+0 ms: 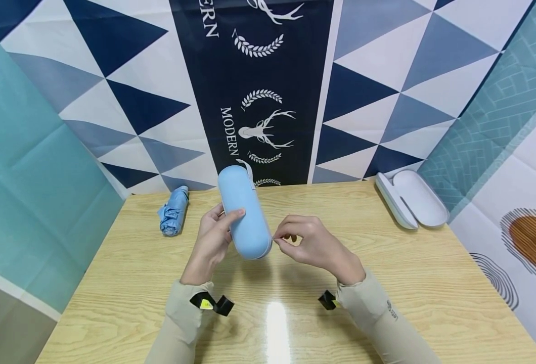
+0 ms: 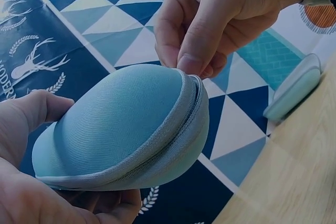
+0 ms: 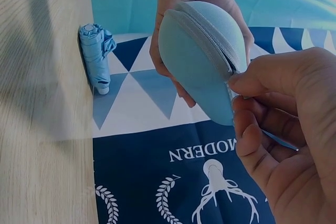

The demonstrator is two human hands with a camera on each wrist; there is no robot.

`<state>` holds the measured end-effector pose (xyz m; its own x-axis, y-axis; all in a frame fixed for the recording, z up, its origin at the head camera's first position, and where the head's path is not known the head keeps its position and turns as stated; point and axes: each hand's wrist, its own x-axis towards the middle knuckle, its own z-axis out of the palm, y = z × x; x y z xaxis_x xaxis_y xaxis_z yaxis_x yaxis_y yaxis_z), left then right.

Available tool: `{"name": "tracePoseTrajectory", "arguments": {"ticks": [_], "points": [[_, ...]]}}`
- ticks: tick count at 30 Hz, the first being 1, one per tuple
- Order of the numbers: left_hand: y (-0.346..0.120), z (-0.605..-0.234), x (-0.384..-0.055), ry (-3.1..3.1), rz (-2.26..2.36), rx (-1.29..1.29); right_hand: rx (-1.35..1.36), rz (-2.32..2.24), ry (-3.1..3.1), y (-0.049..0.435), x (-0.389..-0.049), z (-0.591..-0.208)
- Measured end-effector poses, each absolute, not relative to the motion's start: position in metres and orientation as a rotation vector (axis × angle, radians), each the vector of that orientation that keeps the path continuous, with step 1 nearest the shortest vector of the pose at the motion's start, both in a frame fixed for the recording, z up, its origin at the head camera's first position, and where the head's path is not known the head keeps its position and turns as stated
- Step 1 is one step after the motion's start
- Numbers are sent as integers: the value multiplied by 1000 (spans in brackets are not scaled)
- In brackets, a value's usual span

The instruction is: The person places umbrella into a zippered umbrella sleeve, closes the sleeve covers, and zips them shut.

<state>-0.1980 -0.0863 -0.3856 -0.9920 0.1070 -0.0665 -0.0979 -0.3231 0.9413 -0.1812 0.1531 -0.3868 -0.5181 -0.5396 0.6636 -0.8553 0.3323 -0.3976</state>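
Observation:
A light blue zippered case (image 1: pixel 245 212), long with rounded ends, is held tilted above the table. My left hand (image 1: pixel 214 237) grips it from the left, thumb across its top face and fingers beneath. At the case's near right edge, thumb and forefinger of my right hand (image 1: pixel 311 242) pinch at the zipper; the fingertips hide the pull itself. In the left wrist view the grey zipper seam (image 2: pixel 157 153) runs round the rim, partly parted near the pinching fingers. From the right wrist view, zipper teeth (image 3: pixel 210 38) show along the seam up to the right thumb.
A folded blue umbrella (image 1: pixel 174 211) lies at the table's back left. In the back right corner rests an opened white case (image 1: pixel 413 198), its two halves spread. The wooden table (image 1: pixel 127 303) meets patterned cloth walls at the back and sides.

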Motion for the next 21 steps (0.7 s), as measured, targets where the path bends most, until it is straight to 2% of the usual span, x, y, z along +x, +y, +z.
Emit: {"name": "tracePoseTrajectory", "arguments": {"ticks": [21], "points": [[-86,-389,-202,1740,2494,-12,1291,1009,-2205,151,-181,-388]]}}
